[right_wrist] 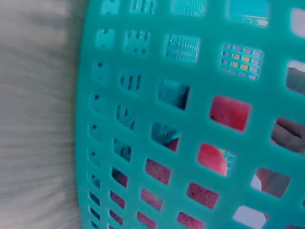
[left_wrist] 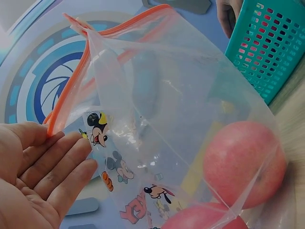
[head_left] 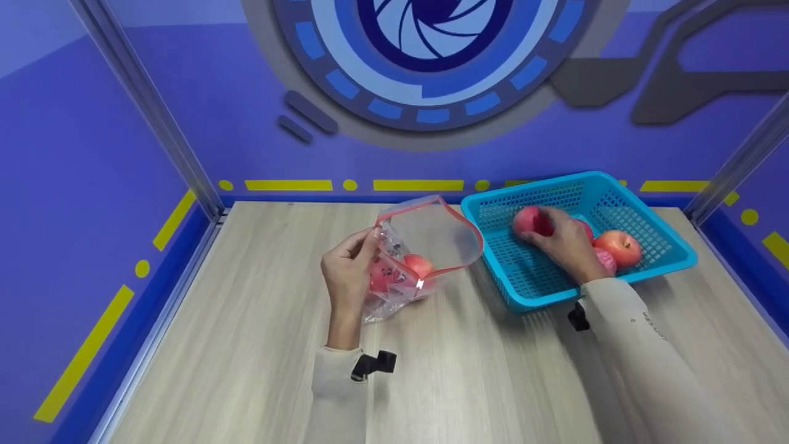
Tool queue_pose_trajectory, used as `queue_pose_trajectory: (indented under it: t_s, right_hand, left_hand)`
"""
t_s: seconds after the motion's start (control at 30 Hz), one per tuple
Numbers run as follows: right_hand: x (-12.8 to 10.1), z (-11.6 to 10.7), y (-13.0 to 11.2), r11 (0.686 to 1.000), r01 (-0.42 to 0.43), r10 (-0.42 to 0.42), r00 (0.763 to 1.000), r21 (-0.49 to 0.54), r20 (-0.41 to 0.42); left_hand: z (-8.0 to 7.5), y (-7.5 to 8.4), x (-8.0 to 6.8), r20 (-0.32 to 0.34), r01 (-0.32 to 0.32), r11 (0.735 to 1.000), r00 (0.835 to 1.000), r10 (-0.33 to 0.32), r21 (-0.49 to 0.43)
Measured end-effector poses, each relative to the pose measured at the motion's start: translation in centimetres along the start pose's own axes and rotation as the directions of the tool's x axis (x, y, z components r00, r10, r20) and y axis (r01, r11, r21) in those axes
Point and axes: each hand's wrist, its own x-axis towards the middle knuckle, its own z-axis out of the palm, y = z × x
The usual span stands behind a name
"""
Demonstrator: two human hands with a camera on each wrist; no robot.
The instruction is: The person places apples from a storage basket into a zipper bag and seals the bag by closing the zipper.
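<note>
A clear zip bag (head_left: 425, 246) with an orange-red rim and cartoon prints lies open on the wooden table, two red apples (head_left: 419, 266) inside it. My left hand (head_left: 350, 271) pinches the bag's rim at its left side; in the left wrist view the fingers (left_wrist: 52, 167) lie along the bag (left_wrist: 157, 109) beside an apple (left_wrist: 240, 162). My right hand (head_left: 564, 237) reaches into the blue basket (head_left: 530, 290) and grips a red apple (head_left: 527, 220). The right wrist view shows only the basket's mesh wall (right_wrist: 143, 119) with red fruit behind it.
Two more apples (head_left: 618, 246) lie in the basket by my right wrist. Blue walls with yellow markings close the table at the back and both sides. Bare wood (head_left: 246, 345) stretches in front of the bag.
</note>
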Motion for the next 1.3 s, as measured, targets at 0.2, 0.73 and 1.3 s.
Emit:
queue_pose_trajectory:
  t_s: [0.2, 0.73, 1.3]
  right_hand:
    - [0.27, -0.05, 0.05, 1.0, -0.028, 0.028, 0.999, 0.002, 0.03]
    - [0.57, 0.2, 0.49, 0.996, -0.084, 0.082, 0.993, 0.026, 0.089]
    - [0.64, 0.08, 0.68, 0.999, -0.034, 0.033, 0.994, 0.007, 0.104]
  left_hand:
    - [0.03, 0.09, 0.01, 0.001, 0.003, 1.0, 1.0, -0.003, 0.001]
    - [0.01, 0.13, -0.43, 0.027, 0.024, 1.0, 0.999, -0.024, -0.015]
    - [0.1, 0.15, -0.14, 0.012, 0.018, 1.0, 1.0, -0.018, -0.021]
